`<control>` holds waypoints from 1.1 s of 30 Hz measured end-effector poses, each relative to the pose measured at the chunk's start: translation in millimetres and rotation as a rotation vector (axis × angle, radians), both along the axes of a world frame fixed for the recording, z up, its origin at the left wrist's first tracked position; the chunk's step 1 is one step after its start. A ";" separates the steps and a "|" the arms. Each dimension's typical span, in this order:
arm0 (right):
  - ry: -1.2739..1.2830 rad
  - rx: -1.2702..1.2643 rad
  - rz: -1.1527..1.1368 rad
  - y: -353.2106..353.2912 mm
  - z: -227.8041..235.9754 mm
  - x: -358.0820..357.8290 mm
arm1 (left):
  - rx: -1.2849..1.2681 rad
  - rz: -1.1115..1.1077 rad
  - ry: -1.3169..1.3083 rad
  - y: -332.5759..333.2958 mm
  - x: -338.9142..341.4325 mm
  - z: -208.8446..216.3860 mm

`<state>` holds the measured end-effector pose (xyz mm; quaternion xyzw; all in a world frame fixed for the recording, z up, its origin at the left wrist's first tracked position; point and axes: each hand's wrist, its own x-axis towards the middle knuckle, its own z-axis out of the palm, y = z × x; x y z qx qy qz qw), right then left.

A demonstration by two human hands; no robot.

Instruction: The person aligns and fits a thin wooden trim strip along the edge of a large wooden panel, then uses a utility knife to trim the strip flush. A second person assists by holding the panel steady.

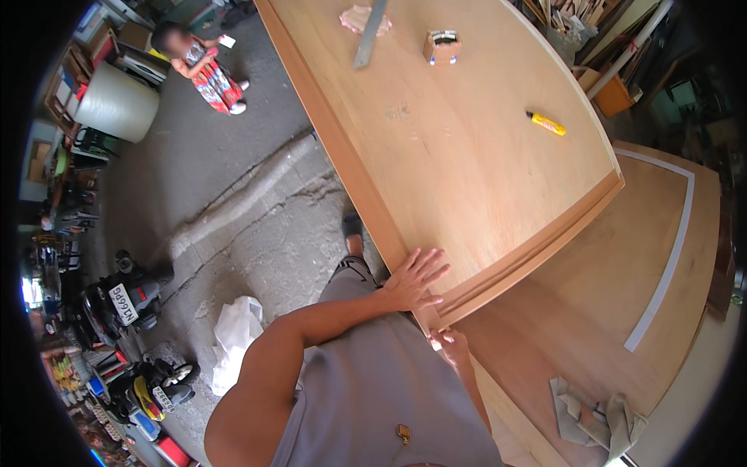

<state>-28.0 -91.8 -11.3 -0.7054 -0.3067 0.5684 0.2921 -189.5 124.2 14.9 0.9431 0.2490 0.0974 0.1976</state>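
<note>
A large wooden panel (475,156) with brown strips along its edges lies in front of me. My left hand (415,280) rests flat near its close corner, fingers spread over the left edge strip. Just below that corner, my right hand (453,347) has its fingers curled in against the panel's end. Something small and whitish shows at those fingers, too small to name. On the panel lie a yellow tube with a black cap (547,123), a small open cardboard box (442,50) and a long flat metal strip (369,37) across a pinkish cloth (354,17).
A second wooden panel (591,257) with a pale strip (674,268) lies to the right, a grey-beige cloth (603,424) on it. At left are a white plastic bag (237,338), parked motorbikes (117,307) and a large pale roll (117,101). A person (206,70) stands on the concrete floor.
</note>
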 end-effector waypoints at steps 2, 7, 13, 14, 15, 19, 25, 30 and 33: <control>-0.076 0.005 0.022 6.1 12.2 -2.5 | 0.002 0.130 0.061 33.6 -10.1 1.5; -0.190 0.026 0.036 6.1 12.0 -2.6 | 0.125 0.439 0.037 120.9 -30.4 -17.7; -0.236 -0.111 0.052 12.0 17.6 -1.7 | 0.122 0.752 0.052 190.0 -54.9 -17.6; -0.217 -0.173 0.073 17.3 23.4 1.2 | 0.126 0.791 0.050 199.7 -56.8 -18.6; -0.198 -0.232 0.102 26.8 30.2 3.6 | 0.134 0.838 0.050 211.7 -60.7 -18.1; -0.444 -0.489 0.115 34.4 52.0 0.2 | 0.119 0.903 0.041 264.3 -78.6 -16.6; -0.902 -0.530 -0.007 181.1 136.9 -38.8 | 0.080 0.897 -0.049 365.1 -122.5 -13.9; -0.802 0.363 -0.099 331.8 93.5 -135.5 | 0.063 0.830 -0.094 445.1 -152.3 -11.5; -0.796 0.481 0.102 411.7 84.6 -207.6 | 0.091 0.821 -0.048 488.2 -175.1 -16.3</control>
